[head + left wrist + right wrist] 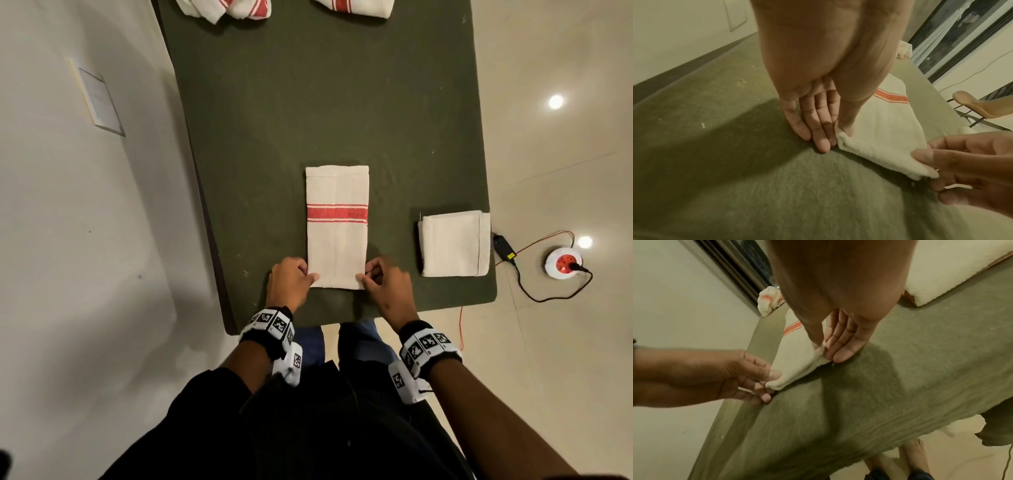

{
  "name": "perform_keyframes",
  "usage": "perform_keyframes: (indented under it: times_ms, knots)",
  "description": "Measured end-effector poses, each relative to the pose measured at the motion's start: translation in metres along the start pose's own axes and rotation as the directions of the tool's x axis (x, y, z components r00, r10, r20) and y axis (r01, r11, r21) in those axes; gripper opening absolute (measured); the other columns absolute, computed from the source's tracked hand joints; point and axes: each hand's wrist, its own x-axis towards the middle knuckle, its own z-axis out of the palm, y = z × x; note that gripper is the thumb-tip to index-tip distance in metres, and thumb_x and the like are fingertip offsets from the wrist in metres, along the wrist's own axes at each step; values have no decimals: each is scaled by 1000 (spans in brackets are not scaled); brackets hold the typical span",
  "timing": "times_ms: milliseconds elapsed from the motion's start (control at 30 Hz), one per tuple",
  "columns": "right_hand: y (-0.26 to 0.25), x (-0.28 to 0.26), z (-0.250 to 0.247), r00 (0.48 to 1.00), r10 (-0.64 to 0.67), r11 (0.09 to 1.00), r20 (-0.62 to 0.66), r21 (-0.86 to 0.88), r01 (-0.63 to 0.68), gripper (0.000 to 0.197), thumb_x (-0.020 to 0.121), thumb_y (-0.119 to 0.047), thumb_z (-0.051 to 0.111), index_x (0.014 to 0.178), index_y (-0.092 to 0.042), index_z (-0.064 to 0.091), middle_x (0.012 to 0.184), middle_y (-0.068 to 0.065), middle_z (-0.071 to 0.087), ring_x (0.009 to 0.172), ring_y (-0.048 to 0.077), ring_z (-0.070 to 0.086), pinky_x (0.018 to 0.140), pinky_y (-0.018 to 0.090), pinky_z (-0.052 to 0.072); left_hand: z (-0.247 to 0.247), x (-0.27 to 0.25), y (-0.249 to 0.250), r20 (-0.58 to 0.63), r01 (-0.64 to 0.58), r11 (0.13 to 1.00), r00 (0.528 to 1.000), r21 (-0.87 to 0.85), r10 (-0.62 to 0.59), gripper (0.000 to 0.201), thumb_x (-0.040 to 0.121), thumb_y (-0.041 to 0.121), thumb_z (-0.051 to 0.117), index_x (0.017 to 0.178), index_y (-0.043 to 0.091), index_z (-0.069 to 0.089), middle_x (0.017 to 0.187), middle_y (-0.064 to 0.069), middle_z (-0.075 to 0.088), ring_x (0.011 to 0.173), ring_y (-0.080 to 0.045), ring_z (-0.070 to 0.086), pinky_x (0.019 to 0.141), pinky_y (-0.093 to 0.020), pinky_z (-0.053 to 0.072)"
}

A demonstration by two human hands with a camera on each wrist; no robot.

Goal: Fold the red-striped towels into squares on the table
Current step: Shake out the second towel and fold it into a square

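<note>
While the left hand [290, 278] pinches the near left corner of the long folded towel [337, 226] and the right hand [383, 281] pinches its near right corner, it lies flat near the table [308, 113] front edge; a squared towel [455, 248] sits to its right, and crumpled towels [226, 8] lie at the far edge

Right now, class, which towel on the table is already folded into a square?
The plain white towel at the table's right edge. The striped towel the hands pinch is a long rectangle; the far ones lie crumpled.
</note>
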Motion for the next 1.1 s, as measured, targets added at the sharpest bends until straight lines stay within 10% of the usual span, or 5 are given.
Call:
perform_keyframes:
  times_ms: [467,733,900,1100]
  knots:
    - [-12,-4,18,998,64,973,-23,-220,-68,36,94,-42,75,100,-9,61,99,13,74,93,36,68,75,38,50,18,-7,-7,-74,-11,1000,997,-18,10,33,82,22,86,69,18,56,63,2,63,64,-20,68,62,-31,53]
    - [-11,-3,1,994,87,993,73,77,-93,31,86,-32,82,79,-14,58,76,0,66,71,17,59,64,31,43,10,-10,-14,124,74,918,992,-389,-27,9,95,-1,67,91,6,71,87,-10,76,72,-20,75,60,-15,51]
    - [1,-11,-1,990,135,919,37,369,-139,33,82,-26,89,100,-13,65,81,7,71,69,20,73,69,37,62,18,-20,-10,172,147,862,982,-484,-71,13,99,2,61,90,10,64,91,-9,77,73,-14,78,67,-24,52]
    - [3,-6,-5,996,81,971,47,221,-90,33,92,-36,78,88,-6,65,68,7,74,53,21,73,56,36,60,36,-26,-9,23,81,901,997,-425,-79,7,96,12,68,91,12,63,81,-11,78,64,-17,75,58,-26,53]
